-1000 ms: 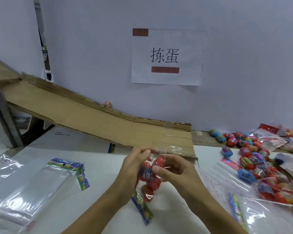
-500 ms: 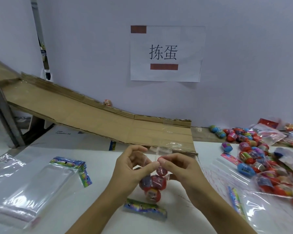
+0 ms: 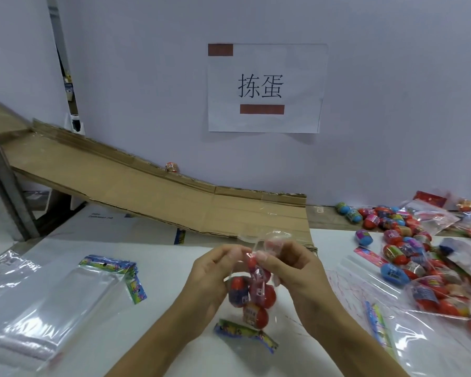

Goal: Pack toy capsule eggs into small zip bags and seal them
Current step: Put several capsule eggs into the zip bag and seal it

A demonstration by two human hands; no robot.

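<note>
Both hands meet over the white tabletop (image 3: pixel 158 268), holding up a small clear plastic zip bag (image 3: pixel 252 292) by its mouth. The left hand (image 3: pixel 215 270) pinches the bag's top edge between thumb and curled fingers; the right hand (image 3: pixel 297 268) pinches the same edge just beside it, thumb and forefinger closed on the film, so the two pinches almost touch. Above the pinch the bag's loose clear lip (image 3: pixel 275 240) puffs up.

Hanging straight below the grip, inside the bag, are several red plastic capsule eggs with printed wrappers (image 3: pixel 259 295), stacked down to the lowest one (image 3: pixel 256 315). Under that, the bag's colourful printed header strip (image 3: pixel 245 336) lies on the table.

To the left of the grip lies a flat stack of empty clear bags with colourful headers (image 3: pixel 65 289). To the right of the grip sits a loose heap of red, blue and pink capsule eggs (image 3: pixel 400 240), with filled clear bags (image 3: pixel 433 297) lying nearer the person. Beyond the hands a brown corrugated cardboard chute (image 3: pixel 147 197) slopes down from the left, with one small egg (image 3: pixel 172 167) resting at its far edge against the wall. A white paper sign with black characters (image 3: pixel 264 87) is stuck to the wall above.
</note>
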